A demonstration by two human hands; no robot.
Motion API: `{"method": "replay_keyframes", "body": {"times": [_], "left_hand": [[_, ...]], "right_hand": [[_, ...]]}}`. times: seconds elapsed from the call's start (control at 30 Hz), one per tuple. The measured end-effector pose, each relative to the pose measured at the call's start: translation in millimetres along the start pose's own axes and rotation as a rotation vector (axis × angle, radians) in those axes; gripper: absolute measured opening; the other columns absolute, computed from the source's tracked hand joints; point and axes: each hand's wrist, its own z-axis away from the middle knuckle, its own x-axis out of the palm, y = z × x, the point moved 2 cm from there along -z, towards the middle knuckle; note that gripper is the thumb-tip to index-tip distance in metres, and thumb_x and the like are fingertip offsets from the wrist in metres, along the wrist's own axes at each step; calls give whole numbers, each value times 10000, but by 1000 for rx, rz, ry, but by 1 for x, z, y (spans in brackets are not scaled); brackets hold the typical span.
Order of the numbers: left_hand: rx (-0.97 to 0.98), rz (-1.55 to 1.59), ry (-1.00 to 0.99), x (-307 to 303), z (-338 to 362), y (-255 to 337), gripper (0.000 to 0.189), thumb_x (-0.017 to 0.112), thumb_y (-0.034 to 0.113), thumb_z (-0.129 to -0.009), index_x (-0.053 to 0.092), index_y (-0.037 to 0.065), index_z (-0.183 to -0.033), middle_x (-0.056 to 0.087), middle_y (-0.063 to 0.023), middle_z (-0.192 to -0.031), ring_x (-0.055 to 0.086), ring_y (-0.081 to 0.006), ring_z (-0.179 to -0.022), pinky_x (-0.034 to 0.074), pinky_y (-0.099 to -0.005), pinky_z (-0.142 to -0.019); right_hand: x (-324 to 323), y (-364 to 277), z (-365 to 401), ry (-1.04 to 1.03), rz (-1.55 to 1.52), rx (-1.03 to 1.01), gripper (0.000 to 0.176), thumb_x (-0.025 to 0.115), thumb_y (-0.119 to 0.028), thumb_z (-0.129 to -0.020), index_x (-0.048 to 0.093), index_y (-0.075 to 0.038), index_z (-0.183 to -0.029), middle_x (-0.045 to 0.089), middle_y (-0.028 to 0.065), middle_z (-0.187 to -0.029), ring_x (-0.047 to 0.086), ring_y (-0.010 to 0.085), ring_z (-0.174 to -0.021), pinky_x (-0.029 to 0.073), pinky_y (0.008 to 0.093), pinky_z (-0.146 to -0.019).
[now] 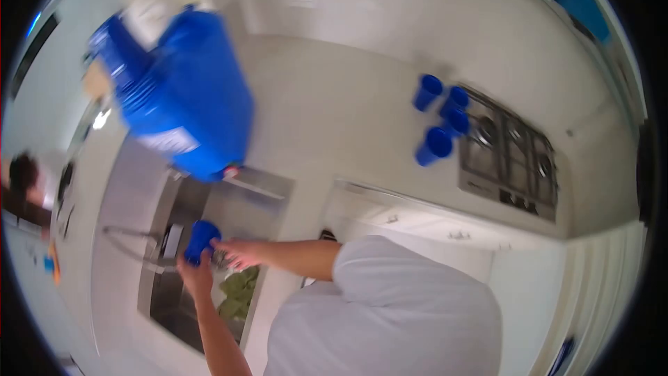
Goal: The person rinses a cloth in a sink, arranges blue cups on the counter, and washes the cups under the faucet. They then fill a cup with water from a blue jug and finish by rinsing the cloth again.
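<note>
Over the sink [268, 184], a blue cup [202, 239] is held between both hands. My left hand [196, 275] grips its lower part from below. At the cup's right side, my right hand [240, 254] has its fingertips on it; these fingers are somewhat blurred. A curved faucet [132, 254] reaches in from the left, its end close to the cup and partly hidden by the hands. Green cloth-like or leafy material [238, 292], hard to make out, lies in the sink below my right hand.
A large blue jug [202, 90] stands at the sink's far edge. Several blue cups, one in front [434, 146], stand on the counter [334, 97] beside the gas stove [504, 153]. Part of another person [26, 177] shows at the far left.
</note>
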Motion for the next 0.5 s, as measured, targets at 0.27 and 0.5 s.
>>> {"method": "replay_keyframes", "body": {"times": [0.27,0.5], "left_hand": [[-383,568,-110,17,7,-65,445,624,360,-937,509,84,-1265,574,-19,-1017,541,-112,-826,418,-261,-669],[-327,526,-152,19,-14,-72,407,597,369,-953,516,105,-1252,565,5,-1034,524,-95,-925,421,-303,-734]], "right_hand": [[14,-51,35,228,-71,-680,1172,838,-235,-709,-4,-73,-1509,464,217,-1337,556,306,-1143,505,481,-920],[-100,-131,216,221,21,-1229,825,822,-60,-694,306,-101,-1336,514,98,-1194,553,205,-1118,497,400,-950]]}}
